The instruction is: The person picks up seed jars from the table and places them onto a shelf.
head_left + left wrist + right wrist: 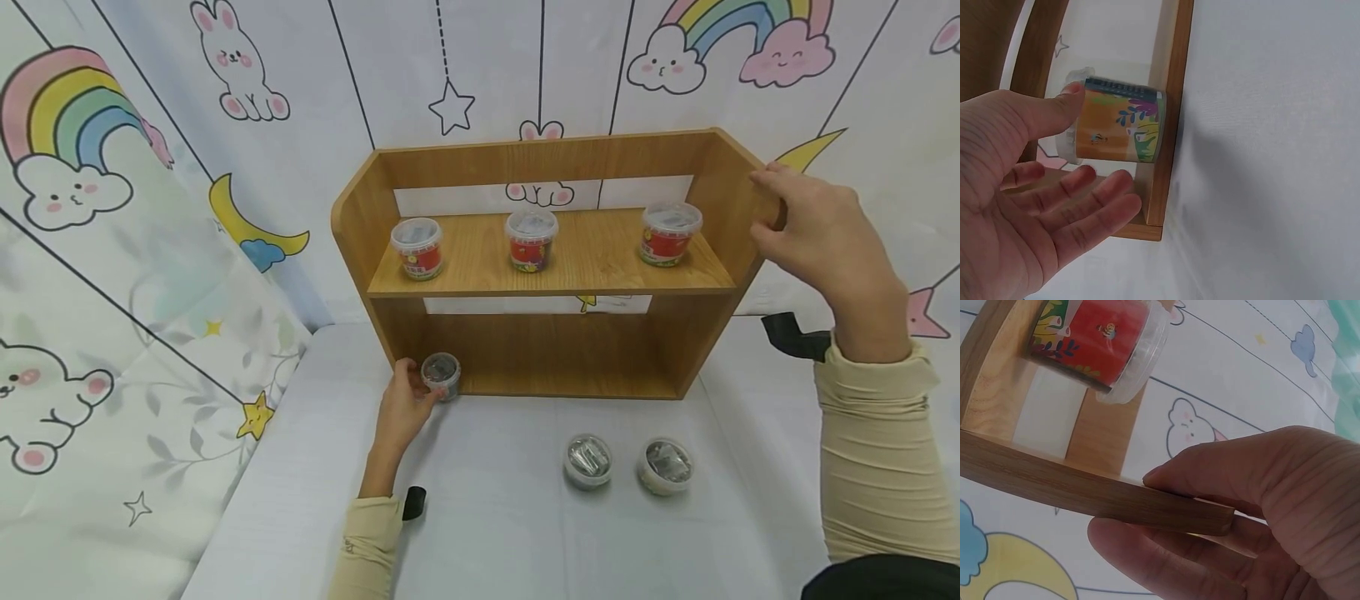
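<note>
At the lower left corner of a wooden two-tier shelf stands a small clear-lidded tub. My left hand is beside it. The left wrist view shows the tub's orange label, with the thumb touching near its lid and the other fingers spread apart from it. My right hand grips the shelf's right side panel; in the right wrist view that panel's edge lies between thumb and fingers. On the upper tier stand three red-labelled tubs: left, middle and right.
Two more lidded tubs, one and another, sit on the white cloth in front of the shelf. Behind and to the left hangs a printed cloth with rainbows, rabbits and moons.
</note>
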{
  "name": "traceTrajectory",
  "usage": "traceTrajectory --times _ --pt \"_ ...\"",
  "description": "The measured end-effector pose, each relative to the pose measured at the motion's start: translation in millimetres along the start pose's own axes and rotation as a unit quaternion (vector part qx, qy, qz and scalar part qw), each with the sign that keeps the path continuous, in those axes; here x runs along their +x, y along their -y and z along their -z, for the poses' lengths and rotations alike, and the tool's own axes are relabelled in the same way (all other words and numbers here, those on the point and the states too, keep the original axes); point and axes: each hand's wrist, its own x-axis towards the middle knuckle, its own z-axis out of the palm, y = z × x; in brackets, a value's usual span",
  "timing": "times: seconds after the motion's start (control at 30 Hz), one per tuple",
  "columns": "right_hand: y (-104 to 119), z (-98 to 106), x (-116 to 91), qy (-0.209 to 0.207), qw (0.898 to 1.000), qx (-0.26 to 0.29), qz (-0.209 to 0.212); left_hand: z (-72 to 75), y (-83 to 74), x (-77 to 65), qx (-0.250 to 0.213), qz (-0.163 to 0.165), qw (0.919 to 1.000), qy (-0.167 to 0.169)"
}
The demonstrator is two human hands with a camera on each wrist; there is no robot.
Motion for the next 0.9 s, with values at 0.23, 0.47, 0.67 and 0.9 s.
traceTrajectory --times 0.23,0.47,0.67,0.9 --pt "-1.0 -0.4 -0.3 -0.001 1.000 0.000 0.000 1.6 -0.3 -4.6 0.013 -0.042 0.9988 0.021" --pt "-0.2 -0.4 -0.2 -0.003 1.000 0.001 0.002 -1.4 1.8 -6.0 -0.011 -0.040 0.9957 0.083" --pt "-0.3 -0.6 -0.6 -0.010 1.000 0.002 0.010 -3.3 1.4 -5.1 -0.014 -0.038 0.9932 0.109" --pt "-1.3 -0.8 -0.9 -0.010 1.000 0.001 0.009 -1.9 0.5 -5.4 -0.006 -0.038 0.9926 0.115"
